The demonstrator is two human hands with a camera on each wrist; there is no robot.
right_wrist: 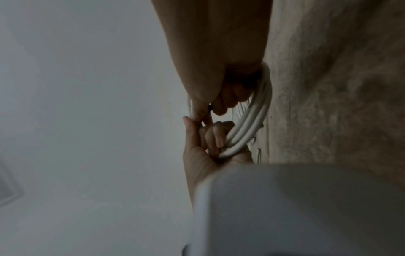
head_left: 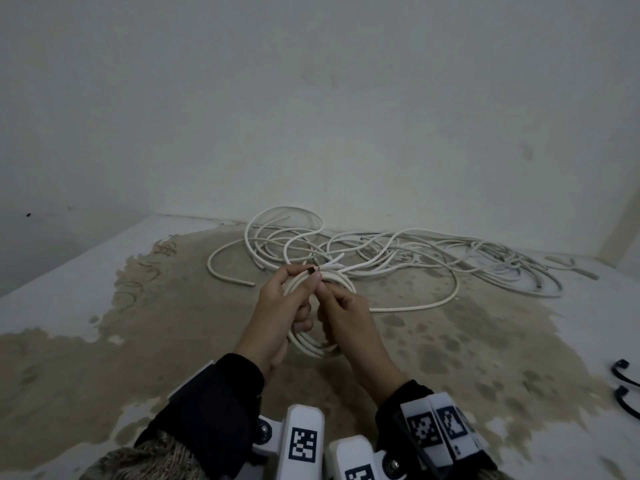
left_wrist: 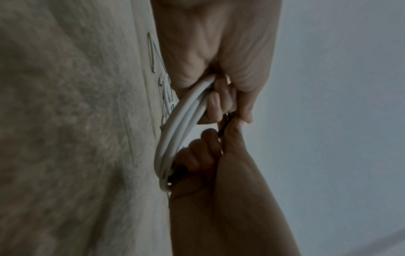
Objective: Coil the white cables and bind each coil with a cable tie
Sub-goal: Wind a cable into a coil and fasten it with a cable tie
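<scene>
White cable, wound into a small coil, hangs between my two hands above a stained, mottled floor. My left hand curls its lower fingers through the coil and pinches a small dark cable tie at the coil's top between thumb and forefinger. My right hand pinches the tie's strap just below that, with its other fingers curled against the coil. Beyond my hands, a loose tangle of white cables sprawls across the floor near the wall. Two more black ties lie on the floor at the far right.
</scene>
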